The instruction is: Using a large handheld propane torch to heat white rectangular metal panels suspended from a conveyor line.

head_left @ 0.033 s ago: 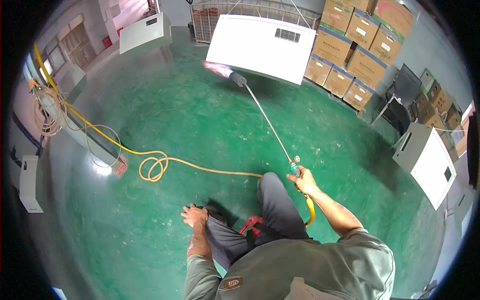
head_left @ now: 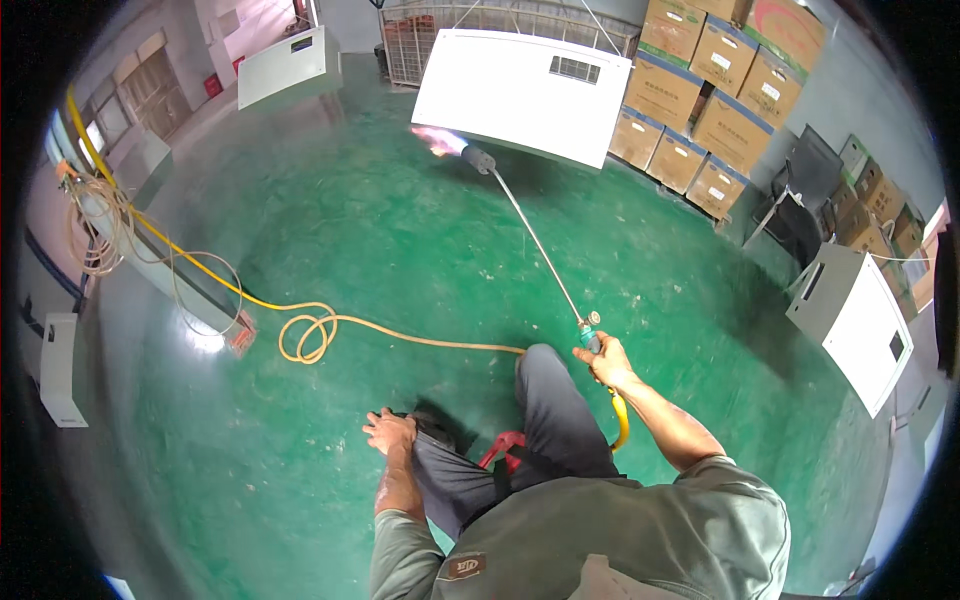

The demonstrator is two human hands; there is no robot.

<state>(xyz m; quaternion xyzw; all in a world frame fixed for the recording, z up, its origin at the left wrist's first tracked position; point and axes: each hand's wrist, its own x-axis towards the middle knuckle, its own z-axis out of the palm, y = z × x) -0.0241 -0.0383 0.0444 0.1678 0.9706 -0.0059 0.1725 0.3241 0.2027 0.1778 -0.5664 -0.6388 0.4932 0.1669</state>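
On the near side of the white panel [head_left: 510, 95], grips the handle of a long torch [head_left: 538, 246] in the right hand [head_left: 607, 362], fingers wrapped round it. Aims the thin pipe forward and leftward, bringing the burner just below the panel's lower edge, toward its left corner. Sends a pink and bluish flame [head_left: 440, 141] left along that edge; cannot tell from this angle whether touching the panel or only passing in front. Rests the left hand [head_left: 390, 431] well apart from the panel, on its near side, at the left knee, with fingers spread and apparently gripping nothing.

Has the torch already lit, with a yellow hose [head_left: 624, 420] trailing from below the right hand, so seems past setting up and into the work itself. Shows no clear scorch or colour change on the white face, hence cannot tell how much of the panel is done. To judge by the flame, is busy only near the left corner just now, with most of the lower edge outside it. Includes other white boxes [head_left: 860, 330] to the right and left of the panel, well away from the flame; cannot tell whether finished or untouched.
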